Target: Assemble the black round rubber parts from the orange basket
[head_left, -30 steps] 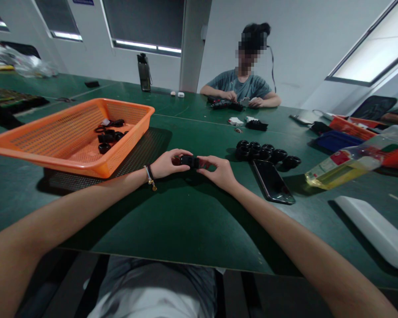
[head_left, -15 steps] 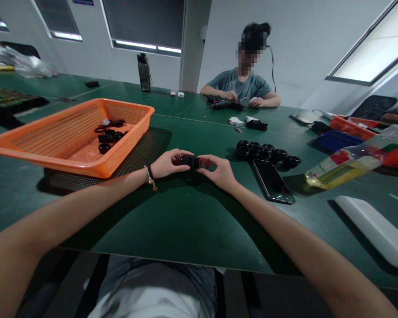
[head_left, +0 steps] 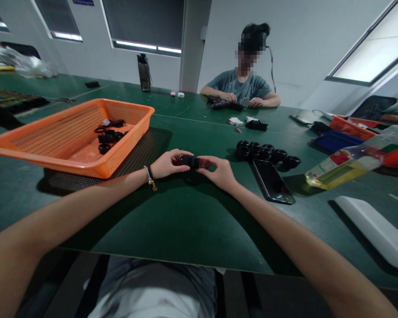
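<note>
Between my two hands is a small black cylindrical part (head_left: 189,162), held just above the green table (head_left: 172,221). My left hand (head_left: 168,163), with bracelets at its wrist, closes thumb and fingers on the part's left end. From the other side my right hand (head_left: 220,171) pinches the right end with its fingertips. Whether the part is one piece or two joined pieces I cannot make out. Several similar black round parts (head_left: 265,152) stand grouped to the right of my right hand. More black pieces (head_left: 109,137) lie inside the orange basket (head_left: 111,170) on the left.
A phone (head_left: 272,181) lies right of my right forearm, with a tilted bottle of yellow liquid (head_left: 341,165) and a white slab-shaped object (head_left: 374,229) beyond it. Across the table sits a person (head_left: 243,84) handling small parts. A dark drinking bottle (head_left: 143,73) stands at the back.
</note>
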Motion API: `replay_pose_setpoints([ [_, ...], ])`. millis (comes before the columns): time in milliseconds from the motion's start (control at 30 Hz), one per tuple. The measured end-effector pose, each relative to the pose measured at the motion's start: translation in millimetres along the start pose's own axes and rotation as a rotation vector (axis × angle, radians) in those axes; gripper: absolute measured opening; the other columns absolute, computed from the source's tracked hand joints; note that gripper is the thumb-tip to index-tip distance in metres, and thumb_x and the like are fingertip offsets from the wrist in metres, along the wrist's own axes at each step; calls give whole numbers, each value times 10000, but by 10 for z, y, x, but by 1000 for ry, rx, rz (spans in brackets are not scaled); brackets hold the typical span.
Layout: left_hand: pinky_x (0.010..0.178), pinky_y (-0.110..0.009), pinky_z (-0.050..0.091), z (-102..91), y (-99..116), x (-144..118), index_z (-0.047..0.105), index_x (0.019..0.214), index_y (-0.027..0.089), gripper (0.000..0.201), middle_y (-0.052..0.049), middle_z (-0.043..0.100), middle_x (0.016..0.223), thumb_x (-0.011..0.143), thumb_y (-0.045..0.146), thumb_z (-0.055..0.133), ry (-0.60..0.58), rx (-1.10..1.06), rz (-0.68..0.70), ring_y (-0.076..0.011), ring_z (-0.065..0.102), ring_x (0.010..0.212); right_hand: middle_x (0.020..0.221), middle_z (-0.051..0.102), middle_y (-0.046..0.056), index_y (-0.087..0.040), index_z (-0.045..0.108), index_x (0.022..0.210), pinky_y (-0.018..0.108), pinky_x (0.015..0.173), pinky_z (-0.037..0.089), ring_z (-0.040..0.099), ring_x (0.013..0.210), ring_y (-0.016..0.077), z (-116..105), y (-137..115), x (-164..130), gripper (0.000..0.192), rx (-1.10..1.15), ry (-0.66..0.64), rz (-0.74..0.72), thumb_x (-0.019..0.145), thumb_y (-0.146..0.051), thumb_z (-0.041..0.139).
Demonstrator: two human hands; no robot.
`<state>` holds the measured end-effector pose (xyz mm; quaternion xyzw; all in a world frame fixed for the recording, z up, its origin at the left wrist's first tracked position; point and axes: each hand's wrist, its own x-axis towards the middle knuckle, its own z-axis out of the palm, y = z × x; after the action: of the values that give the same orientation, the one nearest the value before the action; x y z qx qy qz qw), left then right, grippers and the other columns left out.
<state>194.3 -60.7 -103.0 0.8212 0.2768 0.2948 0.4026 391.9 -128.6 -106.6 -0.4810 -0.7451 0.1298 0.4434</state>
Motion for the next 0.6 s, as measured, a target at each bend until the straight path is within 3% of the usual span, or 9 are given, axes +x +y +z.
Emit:
replay_pose_setpoints([
  [600,673,-262,468,-1,-6,0,588,1087,168,452,-52,594,979,684,361,656,-6,4,1,-114,556,712,792,685,9,-228,670,974,311,691,500,620,708,158,-2,23,0,282,-61,3,-55,692,-225,666],
])
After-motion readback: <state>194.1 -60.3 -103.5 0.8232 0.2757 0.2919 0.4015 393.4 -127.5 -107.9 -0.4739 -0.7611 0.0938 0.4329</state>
